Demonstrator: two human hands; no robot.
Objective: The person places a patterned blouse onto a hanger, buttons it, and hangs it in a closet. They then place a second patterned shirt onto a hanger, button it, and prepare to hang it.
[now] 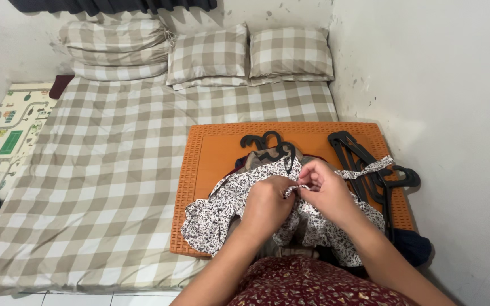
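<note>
A white garment with a small dark floral print (222, 212) lies on an orange plastic table (216, 153) set on the bed. My left hand (267, 201) and my right hand (325, 190) meet above it, both pinching its thin fabric strap. The strap's free end (372, 168) trails to the right over the hangers. A black hanger (265, 141) pokes out above the garment, with other folded clothes partly hidden beneath it.
A pile of black hangers (370, 164) lies on the table's right side, close to the white wall (438, 113). The checked bed sheet (103, 181) spreads to the left, with pillows (208, 56) at the head. A play mat (4, 136) covers the floor far left.
</note>
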